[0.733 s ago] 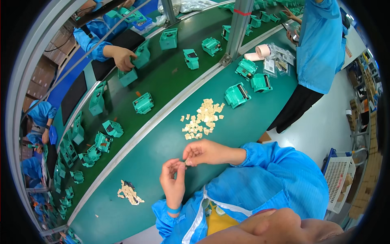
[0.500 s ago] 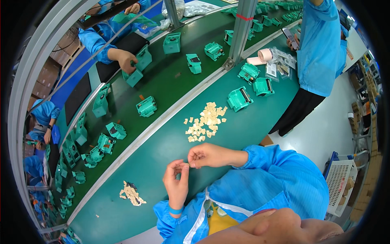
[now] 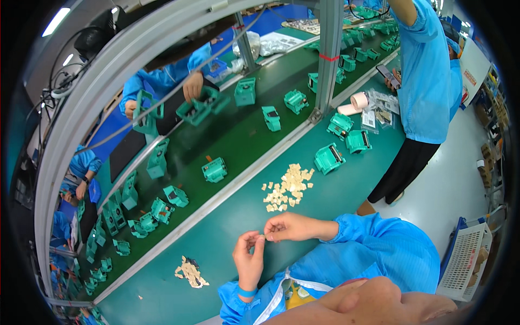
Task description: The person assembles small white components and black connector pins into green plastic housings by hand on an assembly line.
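**Above the green desk, two hands meet at one small pale piece**

Over the near part of the smooth green desk (image 3: 233, 219), the person's left hand (image 3: 249, 260) and right hand (image 3: 294, 226) touch at the fingertips. Thumb and forefinger of each come together on a small, pale, flat-looking piece (image 3: 262, 236); the remaining fingers curl loosely, and an open gap shows behind the left thumb's tip. The piece is mostly covered, so which way it points and its long axis cannot be told.

Just beyond the right hand lies one loose heap of small cream-coloured, angular pieces (image 3: 293, 181), too many and overlapping to count; it stretches from lower left to upper right. Left of the left hand, well apart from that heap, is one smaller pile of cream and dark scraps (image 3: 190, 273), slanting from upper left to lower right.

Farther along the desk stand three green plastic housings with black parts (image 3: 329, 158), near two pale pink rolls (image 3: 358, 100) and some clear plastic bags (image 3: 383, 103), whose number is unclear. One blue band (image 3: 247, 293) circles the left wrist.
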### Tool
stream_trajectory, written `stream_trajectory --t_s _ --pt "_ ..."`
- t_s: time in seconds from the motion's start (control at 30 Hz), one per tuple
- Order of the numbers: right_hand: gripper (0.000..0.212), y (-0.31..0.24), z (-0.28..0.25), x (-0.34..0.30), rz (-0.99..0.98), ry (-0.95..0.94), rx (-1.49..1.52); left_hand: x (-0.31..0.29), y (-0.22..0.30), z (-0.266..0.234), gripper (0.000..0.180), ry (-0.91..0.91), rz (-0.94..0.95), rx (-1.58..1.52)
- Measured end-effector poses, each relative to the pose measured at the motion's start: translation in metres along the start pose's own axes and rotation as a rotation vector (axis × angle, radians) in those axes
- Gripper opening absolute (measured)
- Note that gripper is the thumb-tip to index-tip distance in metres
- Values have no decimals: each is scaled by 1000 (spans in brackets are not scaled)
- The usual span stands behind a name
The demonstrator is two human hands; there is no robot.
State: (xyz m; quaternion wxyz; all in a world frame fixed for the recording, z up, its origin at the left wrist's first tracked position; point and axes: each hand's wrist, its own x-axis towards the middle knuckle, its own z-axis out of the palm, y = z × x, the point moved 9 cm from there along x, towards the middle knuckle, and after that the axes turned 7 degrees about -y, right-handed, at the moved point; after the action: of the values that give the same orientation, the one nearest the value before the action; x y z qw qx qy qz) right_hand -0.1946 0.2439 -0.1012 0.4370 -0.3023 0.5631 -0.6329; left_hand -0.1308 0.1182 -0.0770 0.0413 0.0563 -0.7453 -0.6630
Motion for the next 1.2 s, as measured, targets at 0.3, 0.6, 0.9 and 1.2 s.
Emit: stream_trajectory --t_s 0.3,0.6,0.9,1.2 --pt "18 -6 8 -7 -50 57 -118 -9 2 -1 17 26 11 8" --pt "13 -24 -4 -24 -52 126 166 0 7 14 18 57 36 -217" --pt "15 -21 -44 -33 -69 383 201 4 60 10 10 185 343 269" --pt "16 -15 -34 -32 -46 400 1 13 69 37 11 123 548 691"
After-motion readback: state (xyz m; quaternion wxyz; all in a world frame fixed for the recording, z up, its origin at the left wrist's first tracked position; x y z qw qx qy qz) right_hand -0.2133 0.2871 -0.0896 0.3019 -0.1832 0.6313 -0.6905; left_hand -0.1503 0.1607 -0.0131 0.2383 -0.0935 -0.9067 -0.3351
